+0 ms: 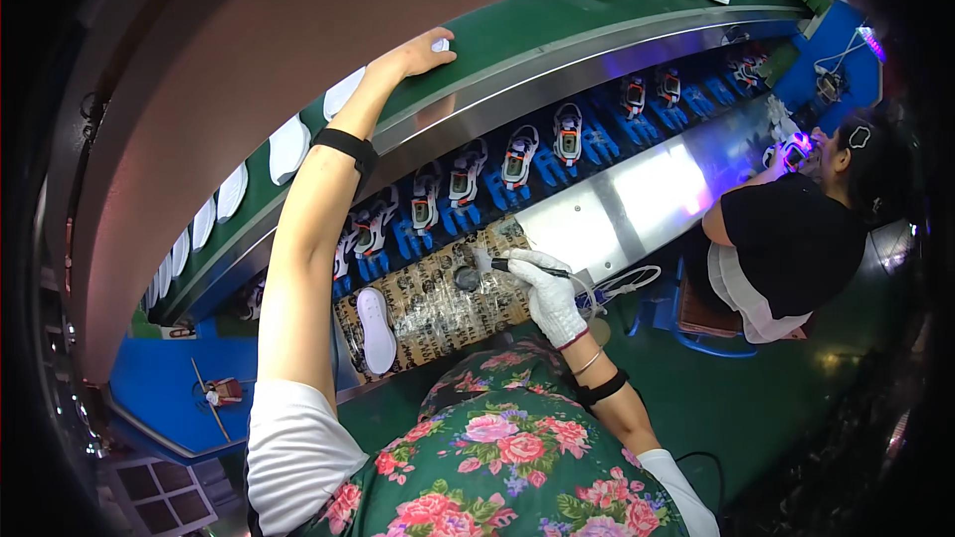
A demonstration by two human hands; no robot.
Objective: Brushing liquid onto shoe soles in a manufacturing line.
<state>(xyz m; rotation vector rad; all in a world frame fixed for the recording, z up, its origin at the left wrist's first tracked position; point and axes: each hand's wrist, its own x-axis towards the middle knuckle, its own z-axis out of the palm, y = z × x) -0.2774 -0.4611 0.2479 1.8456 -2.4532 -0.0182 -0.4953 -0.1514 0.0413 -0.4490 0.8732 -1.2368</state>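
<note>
My bare left hand (413,57) reaches up to the green conveyor belt, its fingers curled around a white shoe sole (442,45), most of which the hand hides. In a white knit glove, my right hand (549,296) grips a black pen-shaped tool (532,268) above the work surface. Its tip points left, and a pale cable (597,296) runs beside the glove. Another white shoe sole (376,330) lies on the bench section covered with brown paper and clear tape (428,313). Near the tool's tip sits a small dark round object (466,278).
White soles (288,149) line the upper green belt (537,35). Below it, several shoe uppers (519,157) stand on blue holders (557,171). At the right, a seated co-worker (796,239) handles a shoe under purple light. A blue table (164,393) stands at left.
</note>
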